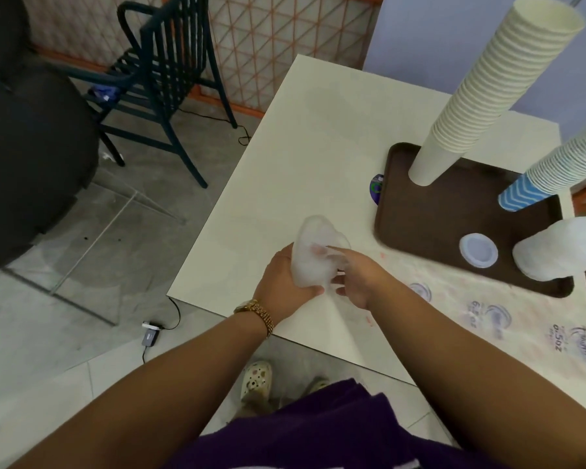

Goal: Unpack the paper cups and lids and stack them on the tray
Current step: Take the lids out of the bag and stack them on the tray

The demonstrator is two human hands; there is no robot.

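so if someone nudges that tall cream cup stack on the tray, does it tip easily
Probably yes. The cream cup stack is very tall over a narrow base on the brown tray, so a push high up would likely topple it. Being nested paper cups, it looks light and may slide or separate rather than resist. It stands apart from the blue-patterned stack.

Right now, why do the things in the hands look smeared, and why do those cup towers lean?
Head view: the clear plastic stack gripped by the left hand and touched by the right hand is motion-blurred; the wide-angle lens makes the cream cup stack and blue-patterned cup stack splay outward; lighting is soft, shadows faint.
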